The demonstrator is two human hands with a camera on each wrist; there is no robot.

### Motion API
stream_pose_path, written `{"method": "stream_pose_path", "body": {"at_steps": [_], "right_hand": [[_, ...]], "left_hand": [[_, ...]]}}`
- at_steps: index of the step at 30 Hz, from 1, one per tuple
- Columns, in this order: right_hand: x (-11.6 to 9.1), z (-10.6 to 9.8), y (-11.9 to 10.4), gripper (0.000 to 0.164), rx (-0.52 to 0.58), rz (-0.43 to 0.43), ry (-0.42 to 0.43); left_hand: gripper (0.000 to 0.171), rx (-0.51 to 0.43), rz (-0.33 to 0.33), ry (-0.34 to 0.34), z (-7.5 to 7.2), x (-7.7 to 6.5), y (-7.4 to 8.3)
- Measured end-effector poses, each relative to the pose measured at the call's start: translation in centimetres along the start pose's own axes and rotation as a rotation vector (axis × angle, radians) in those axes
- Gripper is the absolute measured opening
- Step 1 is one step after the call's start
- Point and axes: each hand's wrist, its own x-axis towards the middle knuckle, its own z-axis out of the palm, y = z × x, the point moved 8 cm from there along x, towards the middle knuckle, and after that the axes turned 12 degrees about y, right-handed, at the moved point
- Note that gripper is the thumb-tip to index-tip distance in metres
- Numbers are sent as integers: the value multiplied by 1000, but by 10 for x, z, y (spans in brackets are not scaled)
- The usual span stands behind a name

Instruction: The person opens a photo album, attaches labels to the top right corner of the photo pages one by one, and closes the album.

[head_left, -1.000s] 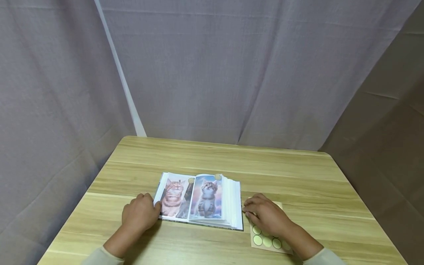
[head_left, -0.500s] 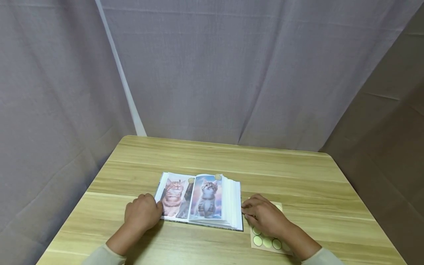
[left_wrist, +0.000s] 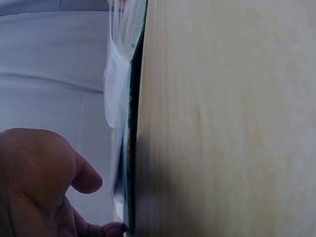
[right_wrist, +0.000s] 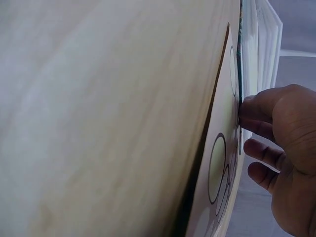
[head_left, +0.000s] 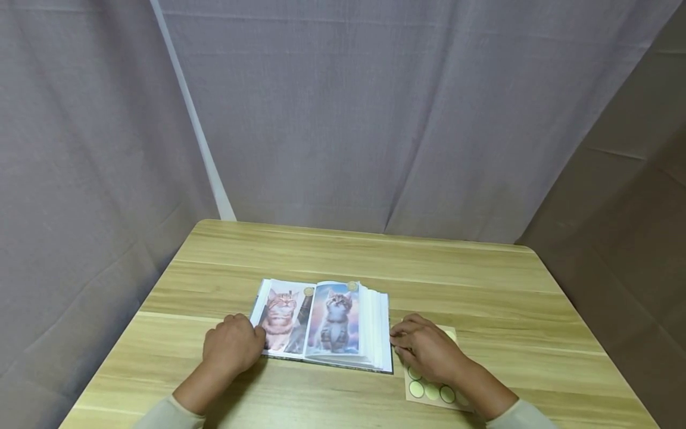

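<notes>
An open photo album lies on the table with a cat picture on each page, an orange cat and a grey kitten. Each page bears a round gold sticker near its top. My left hand is at the album's left edge, its thumb over the page in the head view; in the left wrist view a fingertip meets the cover's edge. Fingertips of my right hand touch the opposite edge, with relaxed fingers. Beneath that hand is a sheet of round yellow stickers, partly covered.
The wood-grain table reaches back to a grey curtain. More curtain hangs along the left and right sides. In the right wrist view, the sticker sheet's edge rises slightly off the tabletop.
My left hand has shifted slightly right along the album's edge, and my right hand slightly left against its other edge. The album and sticker sheet stay practically in place.
</notes>
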Motion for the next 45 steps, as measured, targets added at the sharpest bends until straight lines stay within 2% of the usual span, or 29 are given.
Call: {"method": "stream_pose_path", "body": {"at_steps": [6,9,11,16,19,22,26,30,34,37,40,42,45], "right_hand": [[2,1,-2,22,-11,-7,-6],[3,3,-4,22,-15,-7,-13],[3,5,-4,22,-18,-5,-19],[5,6,-3,21,-28,-4,-21],[5,6,-4,21,-26,-3,-12],[6,6,-4,21,-22,-1,-7],[7,6,-4,21,-24,-1,-4],[8,7,-3,21,-29,-3,-1],[8,8,-3,21,-19,5,-5],[7,9,-4,22,-12,5,-7],[7,9,-4,22,-14,-2,-4],[7,9,-4,22,-16,-5,-3],[7,9,-3,22,-15,-4,-3]], "left_hand": [[39,-80,18,-67,4,-4,18],[42,-62,43,-59,3,-4,25],[49,-57,59,-66,3,-5,27],[83,-58,142,-117,4,-11,32],[88,-38,216,-118,3,-15,34],[85,-23,272,-81,1,-19,34],[73,-29,309,23,-3,-18,35],[50,-25,367,126,-9,-15,37],[39,-55,385,156,-11,-15,38],[43,-113,333,155,-9,-14,36],[44,-198,308,198,-13,-12,37],[44,-262,329,262,-20,-12,41],[39,-333,397,388,-34,-13,49]]}}
